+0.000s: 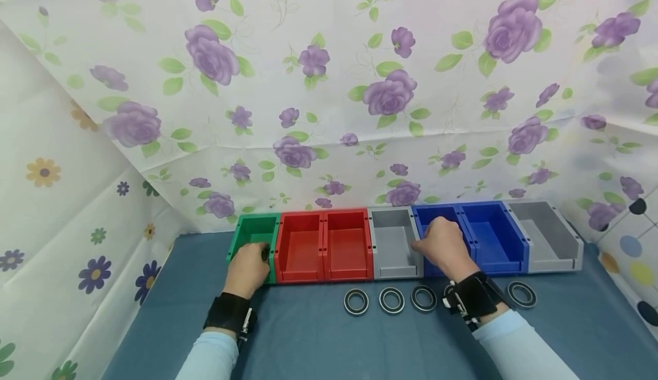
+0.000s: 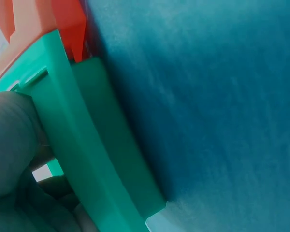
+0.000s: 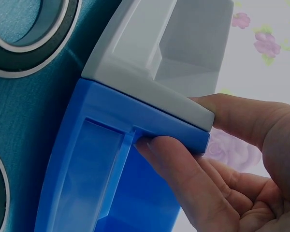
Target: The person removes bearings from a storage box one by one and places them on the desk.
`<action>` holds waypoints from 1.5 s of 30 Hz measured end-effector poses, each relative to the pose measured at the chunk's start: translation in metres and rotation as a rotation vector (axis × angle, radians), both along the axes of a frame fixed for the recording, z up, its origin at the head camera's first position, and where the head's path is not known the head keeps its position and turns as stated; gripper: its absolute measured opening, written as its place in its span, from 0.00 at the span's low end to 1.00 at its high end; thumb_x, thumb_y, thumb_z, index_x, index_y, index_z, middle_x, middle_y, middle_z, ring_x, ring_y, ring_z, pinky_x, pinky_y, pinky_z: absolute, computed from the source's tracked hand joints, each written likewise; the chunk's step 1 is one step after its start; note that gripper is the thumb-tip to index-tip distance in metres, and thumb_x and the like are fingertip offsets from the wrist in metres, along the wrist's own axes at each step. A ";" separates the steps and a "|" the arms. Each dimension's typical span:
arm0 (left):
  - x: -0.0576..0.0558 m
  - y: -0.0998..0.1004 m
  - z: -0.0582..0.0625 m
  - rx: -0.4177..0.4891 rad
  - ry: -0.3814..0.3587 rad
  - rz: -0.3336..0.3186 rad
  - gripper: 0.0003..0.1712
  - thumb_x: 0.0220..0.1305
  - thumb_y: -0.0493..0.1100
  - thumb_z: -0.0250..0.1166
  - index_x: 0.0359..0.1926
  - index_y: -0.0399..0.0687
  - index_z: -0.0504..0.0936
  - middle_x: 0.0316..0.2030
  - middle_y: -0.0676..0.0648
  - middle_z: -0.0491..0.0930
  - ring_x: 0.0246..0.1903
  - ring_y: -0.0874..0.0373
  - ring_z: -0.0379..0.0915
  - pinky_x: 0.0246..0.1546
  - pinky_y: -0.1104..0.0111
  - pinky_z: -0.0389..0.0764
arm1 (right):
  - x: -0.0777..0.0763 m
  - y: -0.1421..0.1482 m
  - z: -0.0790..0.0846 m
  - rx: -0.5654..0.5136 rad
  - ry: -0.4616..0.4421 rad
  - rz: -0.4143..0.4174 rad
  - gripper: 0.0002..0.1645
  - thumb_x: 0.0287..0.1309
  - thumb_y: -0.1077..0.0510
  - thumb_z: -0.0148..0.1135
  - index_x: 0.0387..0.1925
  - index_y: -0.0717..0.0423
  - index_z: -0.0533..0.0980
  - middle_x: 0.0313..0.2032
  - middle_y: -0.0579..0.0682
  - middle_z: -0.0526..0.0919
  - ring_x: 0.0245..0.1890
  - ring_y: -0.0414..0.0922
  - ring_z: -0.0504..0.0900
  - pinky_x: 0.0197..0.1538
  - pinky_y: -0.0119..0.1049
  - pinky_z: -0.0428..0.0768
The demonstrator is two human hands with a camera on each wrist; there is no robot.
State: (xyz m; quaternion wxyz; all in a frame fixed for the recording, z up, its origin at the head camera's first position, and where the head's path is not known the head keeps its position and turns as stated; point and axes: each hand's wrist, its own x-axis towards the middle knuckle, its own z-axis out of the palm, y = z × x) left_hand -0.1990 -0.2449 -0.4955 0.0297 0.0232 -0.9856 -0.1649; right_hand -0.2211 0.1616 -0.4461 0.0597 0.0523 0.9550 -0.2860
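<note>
The left hand (image 1: 248, 270) reaches into the green bin (image 1: 255, 226) at the row's left end, its fingers bent. A small dark spot shows by its fingertips in the head view; I cannot tell whether it holds something. In the left wrist view, the thumb (image 2: 10, 140) lies inside the green bin's rim (image 2: 77, 116). My right hand (image 1: 442, 247) pinches the adjoining walls of the middle grey bin (image 3: 135, 89) and the blue bin (image 3: 101, 104) beside it. Its thumb is on the grey side, the index finger (image 3: 176, 166) inside the blue bin.
Two red bins (image 1: 300, 248) stand between the green and grey ones. Another blue bin (image 1: 488, 237) and a grey bin (image 1: 545, 234) continue rightward. Several ring bearings (image 1: 356, 302) lie on the blue cloth (image 1: 308, 340) before the row; one is partly behind the right wrist. Flowered sheeting (image 1: 329, 111) hangs behind.
</note>
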 end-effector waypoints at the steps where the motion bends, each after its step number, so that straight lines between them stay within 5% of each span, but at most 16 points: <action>1: 0.001 0.000 0.000 -0.005 0.009 -0.002 0.21 0.56 0.35 0.61 0.53 0.41 0.77 0.42 0.42 0.77 0.41 0.50 0.72 0.38 0.57 0.75 | 0.000 0.000 0.000 0.001 -0.003 0.000 0.21 0.46 0.51 0.69 0.11 0.55 0.69 0.11 0.44 0.59 0.13 0.44 0.69 0.17 0.34 0.65; 7: 0.006 0.000 0.000 -0.005 0.061 -0.006 0.19 0.56 0.34 0.59 0.50 0.40 0.77 0.39 0.42 0.76 0.39 0.50 0.70 0.37 0.56 0.74 | 0.001 0.000 0.000 -0.002 -0.005 0.001 0.20 0.46 0.51 0.69 0.12 0.55 0.70 0.11 0.44 0.60 0.14 0.44 0.70 0.17 0.35 0.66; 14: 0.015 0.003 0.008 0.010 0.141 -0.001 0.28 0.60 0.35 0.58 0.62 0.40 0.67 0.52 0.33 0.68 0.49 0.40 0.66 0.44 0.49 0.72 | 0.001 0.000 0.001 0.003 0.005 0.003 0.21 0.45 0.51 0.70 0.11 0.55 0.69 0.11 0.44 0.59 0.14 0.44 0.69 0.17 0.35 0.66; 29: 0.030 0.012 0.035 -0.079 0.449 -0.054 0.27 0.63 0.39 0.59 0.64 0.53 0.68 0.57 0.38 0.63 0.52 0.44 0.63 0.21 0.56 0.75 | 0.002 0.000 0.002 0.003 0.011 0.001 0.21 0.46 0.51 0.69 0.11 0.55 0.70 0.11 0.44 0.60 0.14 0.44 0.70 0.17 0.34 0.66; 37: 0.044 0.021 0.048 0.037 0.497 -0.117 0.25 0.65 0.41 0.58 0.63 0.49 0.68 0.58 0.38 0.62 0.54 0.46 0.60 0.41 0.55 0.75 | 0.001 -0.001 0.002 0.005 0.009 -0.004 0.21 0.45 0.52 0.69 0.11 0.55 0.69 0.11 0.44 0.60 0.14 0.44 0.69 0.17 0.35 0.66; 45: 0.060 0.035 0.055 0.129 0.520 -0.172 0.27 0.60 0.43 0.64 0.60 0.52 0.70 0.58 0.43 0.61 0.56 0.55 0.58 0.42 0.63 0.76 | 0.000 -0.001 0.000 0.008 0.000 -0.015 0.21 0.45 0.52 0.69 0.11 0.54 0.69 0.11 0.44 0.60 0.14 0.44 0.69 0.17 0.34 0.66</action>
